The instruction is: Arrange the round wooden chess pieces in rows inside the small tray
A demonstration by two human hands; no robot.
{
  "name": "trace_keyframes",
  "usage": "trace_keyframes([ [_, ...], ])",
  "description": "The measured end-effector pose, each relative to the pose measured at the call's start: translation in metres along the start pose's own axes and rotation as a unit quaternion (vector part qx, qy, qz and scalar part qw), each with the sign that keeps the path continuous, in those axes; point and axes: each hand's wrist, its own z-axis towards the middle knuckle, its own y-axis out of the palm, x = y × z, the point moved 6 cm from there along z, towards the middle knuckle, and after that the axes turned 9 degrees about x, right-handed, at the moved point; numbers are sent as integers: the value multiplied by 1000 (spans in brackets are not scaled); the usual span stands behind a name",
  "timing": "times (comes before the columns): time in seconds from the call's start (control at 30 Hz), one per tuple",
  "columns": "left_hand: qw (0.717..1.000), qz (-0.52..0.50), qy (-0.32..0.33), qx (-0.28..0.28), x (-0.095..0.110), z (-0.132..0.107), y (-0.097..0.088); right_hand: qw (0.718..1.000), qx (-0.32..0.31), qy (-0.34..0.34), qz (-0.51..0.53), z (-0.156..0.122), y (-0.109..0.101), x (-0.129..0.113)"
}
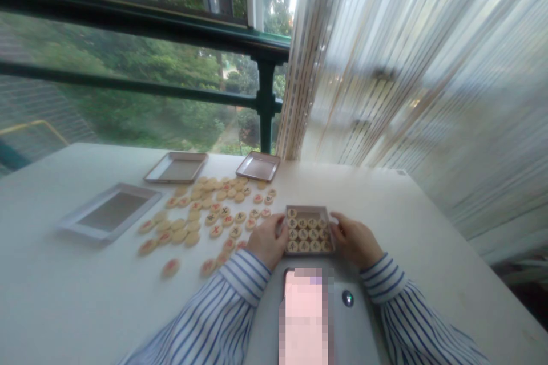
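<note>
A small shallow box [314, 215] lies on the table, with rows of Chinese chess pieces [303, 234] bearing dark characters. Its far row has one piece at the left and bare floor beside it. My left hand [269, 240] grips the box's left wall, thumb along the edge. At the right wall, my right hand [357, 239] holds the box between thumb and curled fingers. Many loose chess pieces [215, 231] are scattered left of the box; some show red characters, some dark ones, and others look blank.
A larger whitish tray [83, 234] lies at the left. Two shallow brownish trays, a wider one [175, 168] and a smaller one [258, 165], are at the back. Near me lies a phone [303, 319] beside a pale device [357, 319]. A string curtain [308, 68] hangs behind the table.
</note>
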Motion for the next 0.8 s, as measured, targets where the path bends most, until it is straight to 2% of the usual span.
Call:
trace_keyframes([
  [0.1,1000,-10,1,-11,-2,-1,3,999,-20,-8,42,-2,8,-2],
  [0.2,1000,-20,0,-19,-4,-2,5,997,-14,-18,73,-2,10,-5],
  [0.43,999,-27,14,-22,-3,-4,6,996,-15,-17,90,-3,12,-4],
  [0.57,999,-20,30,5,0,-3,3,996,-8,-11,92,-3,11,-2],
  [0.7,996,-13,60,56,7,-2,-6,996,38,13,78,0,8,5],
  [0.8,994,-30,82,71,18,-3,-16,993,64,4,100,2,6,7],
])
